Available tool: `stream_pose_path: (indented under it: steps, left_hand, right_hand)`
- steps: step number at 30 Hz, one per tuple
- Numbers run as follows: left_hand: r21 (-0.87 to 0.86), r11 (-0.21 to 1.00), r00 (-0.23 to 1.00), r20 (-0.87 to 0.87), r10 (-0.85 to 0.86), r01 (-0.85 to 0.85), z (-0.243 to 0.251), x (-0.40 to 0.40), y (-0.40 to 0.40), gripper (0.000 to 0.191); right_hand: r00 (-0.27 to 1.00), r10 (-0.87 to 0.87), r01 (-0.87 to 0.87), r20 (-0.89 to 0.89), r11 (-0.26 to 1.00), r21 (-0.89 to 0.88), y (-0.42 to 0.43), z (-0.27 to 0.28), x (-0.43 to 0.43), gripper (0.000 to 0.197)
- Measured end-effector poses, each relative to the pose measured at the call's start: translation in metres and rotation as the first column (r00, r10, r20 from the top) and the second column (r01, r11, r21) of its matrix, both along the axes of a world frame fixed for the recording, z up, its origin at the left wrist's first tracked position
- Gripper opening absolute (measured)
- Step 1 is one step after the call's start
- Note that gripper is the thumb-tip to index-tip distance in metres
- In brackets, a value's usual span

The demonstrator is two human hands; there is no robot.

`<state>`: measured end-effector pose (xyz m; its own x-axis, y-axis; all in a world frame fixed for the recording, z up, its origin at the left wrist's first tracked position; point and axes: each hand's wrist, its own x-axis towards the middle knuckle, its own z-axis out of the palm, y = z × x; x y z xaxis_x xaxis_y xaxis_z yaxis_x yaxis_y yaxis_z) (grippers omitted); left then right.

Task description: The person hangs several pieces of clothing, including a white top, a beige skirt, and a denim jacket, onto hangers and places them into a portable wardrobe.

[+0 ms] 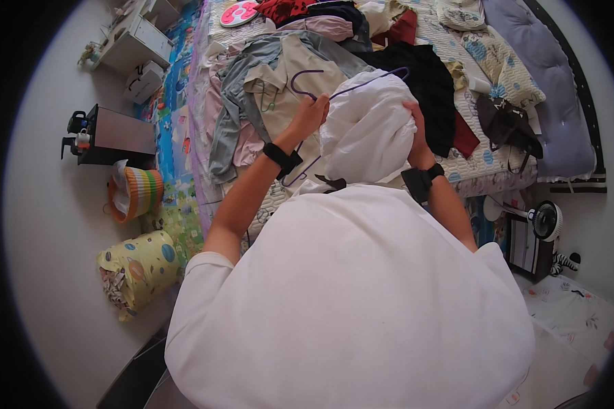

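My left hand [313, 118] grips a dark purple clothes hanger [355, 88] near the base of its hook. One arm of the hanger runs right, across the top of a bunched white garment [366, 133]. My right hand [416, 135] holds the far right side of that garment, its fingers partly hidden by cloth. Beneath the hands, a beige garment [307, 64] lies spread over a grey long-sleeved garment [226, 110] on the bed. A green hanger [267, 97] shows at the beige garment's left. To the right lies a black garment [432, 102].
The quilted bed [491, 174] carries piled clothes, a pink-and-white disc [239, 14], a dark bag [506, 122] and a patterned pillow [506, 64]. On the left stand a striped basket [140, 191] and a yellow patterned bag [143, 268]. A small fan [546, 221] is at right.
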<state>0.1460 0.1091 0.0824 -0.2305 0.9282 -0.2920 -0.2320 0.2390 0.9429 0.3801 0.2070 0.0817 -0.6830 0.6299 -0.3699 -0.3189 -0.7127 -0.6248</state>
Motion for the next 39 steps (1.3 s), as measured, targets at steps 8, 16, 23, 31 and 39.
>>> stream_pose_path:
  steps: [8, 16, 23, 31, 39]
  left_hand:
    - [-0.089, 0.990, 0.955, 0.286, -0.082, 0.112, 0.024, 0.002, 0.010, 0.037]
    - [-0.037, 0.984, 0.940, 0.304, -0.153, 0.172, 0.049, -0.002, 0.004, 0.038]
    - [-0.036, 0.981, 0.923, 0.346, -0.168, 0.192, 0.050, 0.007, 0.007, 0.037]
    - [-0.023, 1.000, 0.991, 0.136, -0.004, 0.007, 0.026, -0.006, 0.006, 0.031]
    - [-0.061, 0.998, 0.996, 0.086, 0.020, -0.015, 0.013, 0.002, -0.004, 0.035]
  right_hand:
    - [0.952, 0.153, -0.180, 0.265, 0.980, 0.081, 0.042, -0.065, 0.052, 0.038]
    - [0.626, 0.485, -0.739, 0.611, 0.618, 0.266, -0.025, 0.022, 0.008, 0.064]
    - [0.596, 0.558, -0.800, 0.577, 0.472, 0.370, -0.039, 0.020, -0.011, 0.065]
    - [0.678, 0.552, -0.700, 0.485, 0.687, 0.196, -0.026, 0.025, -0.008, 0.052]
    - [0.945, 0.266, -0.274, 0.188, 0.962, 0.018, -0.018, 0.020, -0.010, 0.037]
